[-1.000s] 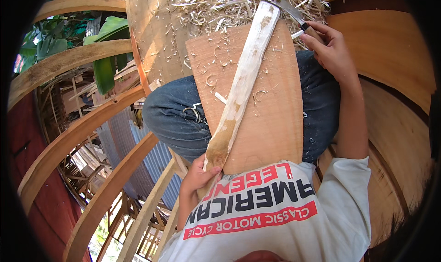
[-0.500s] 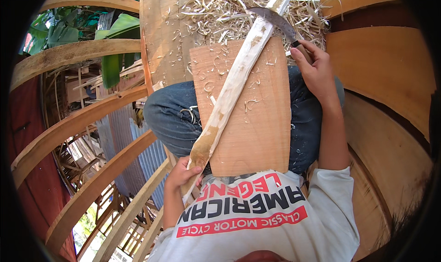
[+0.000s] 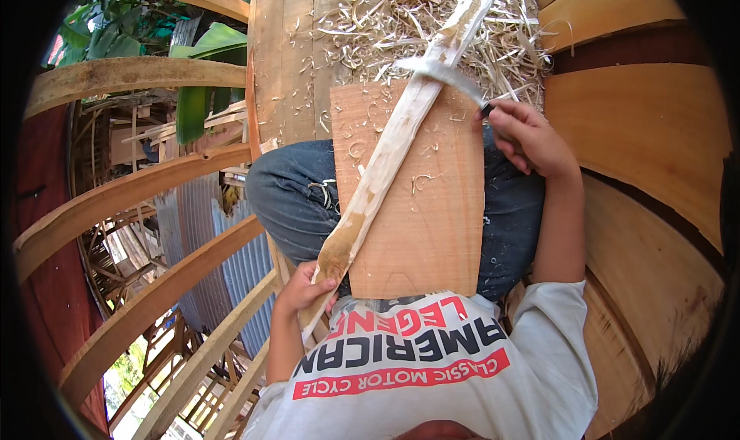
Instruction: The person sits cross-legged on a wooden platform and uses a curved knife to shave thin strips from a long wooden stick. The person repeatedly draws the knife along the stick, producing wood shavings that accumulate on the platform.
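A long pale peeled pole (image 3: 383,166) lies slantwise across a flat wooden board (image 3: 432,216) on my lap. My left hand (image 3: 306,292) is wrapped round the pole's near, brown-patched end, beside my shirt. At the right, my right hand (image 3: 532,139) grips a curved knife (image 3: 447,74) by its dark handle, which my fingers mostly cover. The blade crosses the upper part of the pole and is smeared by motion. Whether its edge touches the wood I cannot tell. A few curled shavings lie on the board.
Wood shavings (image 3: 370,23) are heaped on the plank floor (image 3: 281,62) beyond my knees. A slatted wooden railing (image 3: 146,189) runs along my left, with banana leaves and corrugated metal sheets (image 3: 231,262) beyond it. Broad wooden panels (image 3: 640,116) curve along my right.
My right hand has drawn the curved knife down along the pole, toward my body. My left hand keeps its hold at the near end.
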Motion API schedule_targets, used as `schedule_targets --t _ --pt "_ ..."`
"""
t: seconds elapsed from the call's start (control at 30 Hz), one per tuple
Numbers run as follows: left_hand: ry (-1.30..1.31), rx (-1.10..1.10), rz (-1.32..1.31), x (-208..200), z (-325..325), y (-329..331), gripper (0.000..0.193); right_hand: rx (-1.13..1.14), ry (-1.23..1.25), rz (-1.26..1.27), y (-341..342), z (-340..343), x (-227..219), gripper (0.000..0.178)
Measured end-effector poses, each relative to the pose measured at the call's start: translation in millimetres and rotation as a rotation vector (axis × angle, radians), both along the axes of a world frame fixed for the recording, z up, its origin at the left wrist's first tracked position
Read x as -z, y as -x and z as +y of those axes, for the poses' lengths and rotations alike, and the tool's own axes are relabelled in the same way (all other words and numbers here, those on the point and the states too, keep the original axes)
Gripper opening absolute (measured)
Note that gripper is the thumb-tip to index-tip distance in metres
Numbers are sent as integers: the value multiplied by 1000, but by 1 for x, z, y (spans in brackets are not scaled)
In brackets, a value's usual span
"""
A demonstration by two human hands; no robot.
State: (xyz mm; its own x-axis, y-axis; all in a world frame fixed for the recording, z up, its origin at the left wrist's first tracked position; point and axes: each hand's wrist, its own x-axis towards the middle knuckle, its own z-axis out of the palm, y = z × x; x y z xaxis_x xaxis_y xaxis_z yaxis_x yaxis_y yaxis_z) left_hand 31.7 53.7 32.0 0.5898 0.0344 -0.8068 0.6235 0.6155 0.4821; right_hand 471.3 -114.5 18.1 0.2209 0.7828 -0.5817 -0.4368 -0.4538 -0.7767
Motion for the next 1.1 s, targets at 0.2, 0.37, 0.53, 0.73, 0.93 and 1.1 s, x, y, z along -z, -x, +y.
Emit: schedule_targets --t 0.2,0.37,0.53,0.73,0.93,1.1 --pt "-3 0 26 0 1 2 24 361 -9 -40 -4 6 10 27" --pt "-31 6 51 -5 1 -6 23 186 -2 -33 1 6 5 27" --pt "-31 16 75 -5 3 -8 23 319 -18 18 1 5 8 26" --pt "-30 16 89 -5 3 -8 21 190 -4 15 0 3 4 27" --pt "-34 -2 22 0 0 -6 22 -33 -89 33 2 -1 6 29" --pt "-46 34 70 -2 3 -8 22 272 -62 5 -1 2 10 27"
